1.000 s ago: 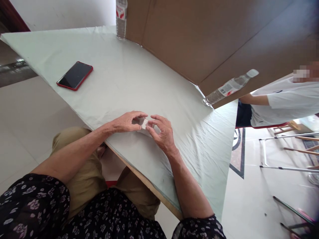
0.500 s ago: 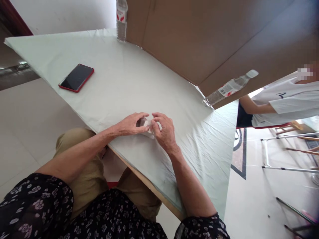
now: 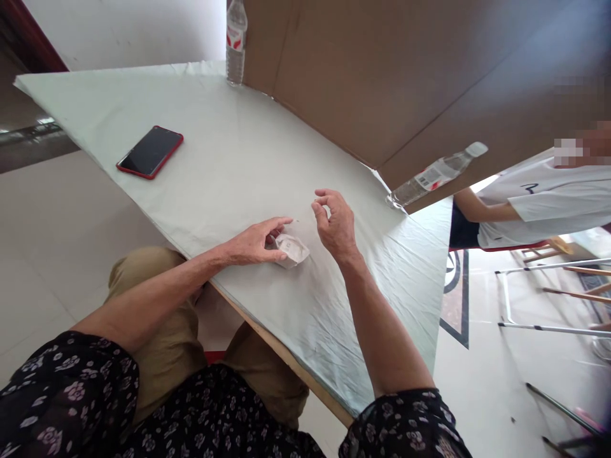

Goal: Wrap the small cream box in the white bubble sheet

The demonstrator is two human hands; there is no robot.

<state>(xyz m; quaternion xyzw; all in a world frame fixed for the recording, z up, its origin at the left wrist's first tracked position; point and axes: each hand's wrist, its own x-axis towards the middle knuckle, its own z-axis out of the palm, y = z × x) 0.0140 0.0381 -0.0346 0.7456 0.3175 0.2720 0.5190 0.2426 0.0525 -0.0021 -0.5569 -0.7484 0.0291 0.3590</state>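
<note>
Steadying the white packet [image 3: 294,250], I'd guess — left hand [image 3: 252,243] in a loose, wide C at its end, right hand [image 3: 337,224] half-curled nearby — can't tell if it's pinching anything.

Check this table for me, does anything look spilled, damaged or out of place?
Nothing looks spilled. The small white packet at the left hand looks crumpled, and the pale tablecloth is creased near the right hand, unlike its smoother middle.
</note>
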